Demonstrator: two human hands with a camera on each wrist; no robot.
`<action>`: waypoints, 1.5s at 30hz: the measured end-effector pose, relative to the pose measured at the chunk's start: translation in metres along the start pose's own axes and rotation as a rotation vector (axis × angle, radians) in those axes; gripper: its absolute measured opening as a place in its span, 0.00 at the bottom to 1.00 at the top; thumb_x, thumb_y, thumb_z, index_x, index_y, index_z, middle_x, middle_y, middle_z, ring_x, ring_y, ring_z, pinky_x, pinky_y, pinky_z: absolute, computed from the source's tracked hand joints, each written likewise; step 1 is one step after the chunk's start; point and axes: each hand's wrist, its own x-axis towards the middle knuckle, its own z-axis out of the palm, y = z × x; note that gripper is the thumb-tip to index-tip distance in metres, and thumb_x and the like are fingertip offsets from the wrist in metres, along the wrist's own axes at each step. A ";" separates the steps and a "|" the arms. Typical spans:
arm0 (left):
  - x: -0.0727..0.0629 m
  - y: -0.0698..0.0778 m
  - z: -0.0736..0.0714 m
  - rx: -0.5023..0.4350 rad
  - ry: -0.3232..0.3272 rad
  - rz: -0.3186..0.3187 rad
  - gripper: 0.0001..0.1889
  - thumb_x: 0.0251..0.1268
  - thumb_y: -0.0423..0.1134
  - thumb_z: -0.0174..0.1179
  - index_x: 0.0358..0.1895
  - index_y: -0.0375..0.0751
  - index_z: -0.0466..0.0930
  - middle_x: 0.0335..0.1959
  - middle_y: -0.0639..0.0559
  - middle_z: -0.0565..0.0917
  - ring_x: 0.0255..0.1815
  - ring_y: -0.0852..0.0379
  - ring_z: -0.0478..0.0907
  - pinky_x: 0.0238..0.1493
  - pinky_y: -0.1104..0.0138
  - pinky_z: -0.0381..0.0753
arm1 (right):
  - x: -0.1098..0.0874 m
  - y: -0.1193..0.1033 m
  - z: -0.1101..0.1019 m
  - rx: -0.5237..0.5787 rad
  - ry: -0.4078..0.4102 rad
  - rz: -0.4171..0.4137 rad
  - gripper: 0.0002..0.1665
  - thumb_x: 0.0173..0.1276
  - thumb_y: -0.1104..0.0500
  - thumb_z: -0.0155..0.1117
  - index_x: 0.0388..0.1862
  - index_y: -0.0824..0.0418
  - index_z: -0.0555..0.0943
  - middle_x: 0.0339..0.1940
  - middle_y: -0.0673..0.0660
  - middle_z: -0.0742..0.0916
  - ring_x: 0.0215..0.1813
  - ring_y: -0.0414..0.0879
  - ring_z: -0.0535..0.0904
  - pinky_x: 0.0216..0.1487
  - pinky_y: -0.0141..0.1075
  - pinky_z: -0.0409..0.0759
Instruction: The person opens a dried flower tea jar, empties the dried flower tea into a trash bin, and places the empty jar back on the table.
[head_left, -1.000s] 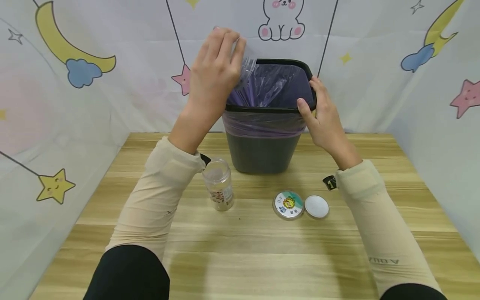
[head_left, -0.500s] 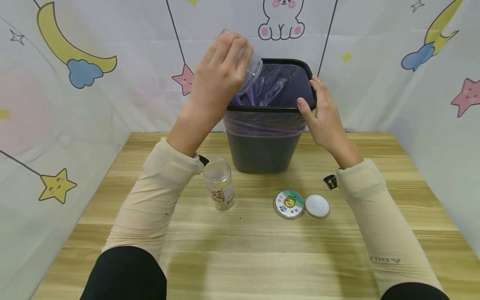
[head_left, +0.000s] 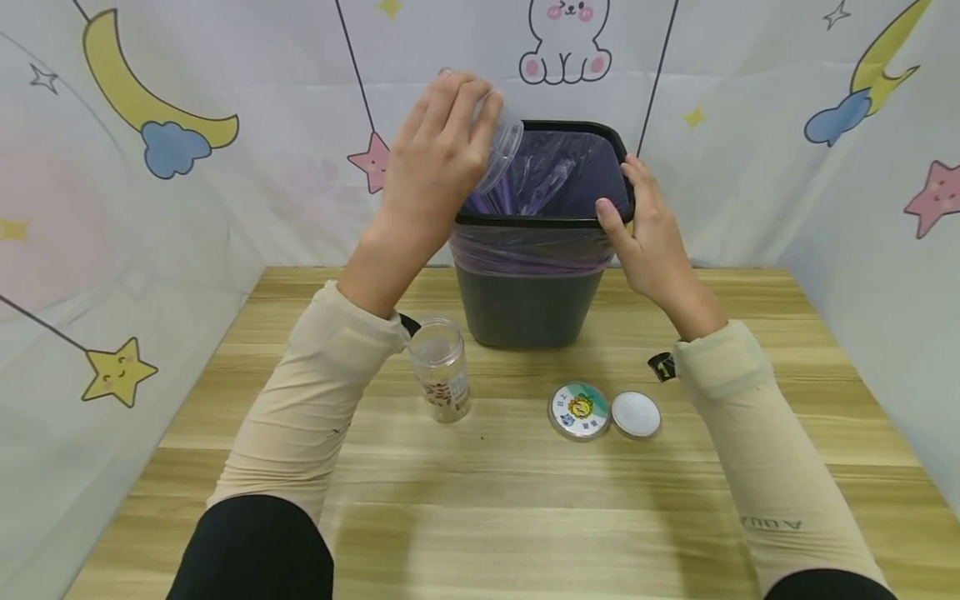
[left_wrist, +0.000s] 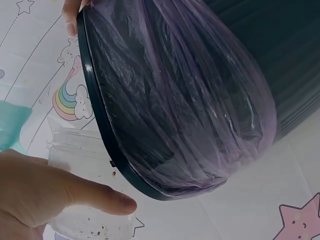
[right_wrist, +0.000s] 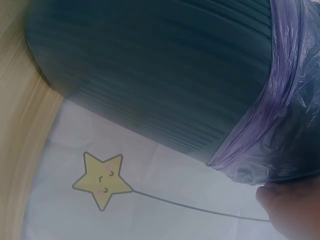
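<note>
My left hand point(head_left: 442, 154) holds a clear plastic jar point(head_left: 504, 158) tipped over the left side of the trash bin point(head_left: 525, 308). Dark specks cling to the jar's inside wall in the left wrist view, where the thumb point(left_wrist: 107, 199) lies across it. A thin purple bag point(head_left: 532, 248) lines the dark bin and folds down over its rim. On the bin's right side, my right hand point(head_left: 654, 237) grips the rim, thumb in front; the right wrist view catches only part of this hand point(right_wrist: 295, 210). My left hand hides most of the jar in the head view.
A second clear jar point(head_left: 442, 375), lidless and printed, stands upright on the wooden table point(head_left: 480, 517) near my left wrist. To its right lie a round lid with a sunflower picture point(head_left: 579, 410) and a smaller white disc point(head_left: 636, 414). Printed cloth point(head_left: 300, 167) hangs behind the bin.
Since a second ago, my left hand has moved slightly right and down, and more of the jar's mouth shows over the bin. The right hand keeps its grip on the rim.
</note>
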 end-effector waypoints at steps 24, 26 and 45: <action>-0.011 -0.007 -0.020 -0.295 -0.195 -0.311 0.30 0.58 0.17 0.45 0.67 0.30 0.72 0.61 0.38 0.75 0.64 0.41 0.69 0.67 0.58 0.68 | -0.004 0.005 0.012 0.185 0.112 -0.004 0.53 0.70 0.26 0.44 0.81 0.58 0.53 0.82 0.47 0.53 0.79 0.37 0.45 0.77 0.37 0.44; -0.009 -0.006 -0.024 -0.319 -0.206 -0.324 0.32 0.55 0.17 0.47 0.67 0.30 0.71 0.62 0.38 0.74 0.65 0.41 0.68 0.67 0.58 0.68 | -0.005 0.005 0.011 0.217 0.100 0.018 0.53 0.71 0.26 0.44 0.82 0.56 0.51 0.82 0.48 0.52 0.79 0.37 0.45 0.76 0.35 0.45; -0.005 0.008 -0.070 -0.545 -0.252 -0.499 0.48 0.44 0.48 0.81 0.69 0.32 0.69 0.62 0.39 0.75 0.64 0.44 0.69 0.68 0.64 0.65 | -0.030 0.007 0.004 0.957 0.169 0.237 0.39 0.79 0.52 0.47 0.77 0.75 0.52 0.78 0.69 0.59 0.78 0.54 0.56 0.74 0.39 0.58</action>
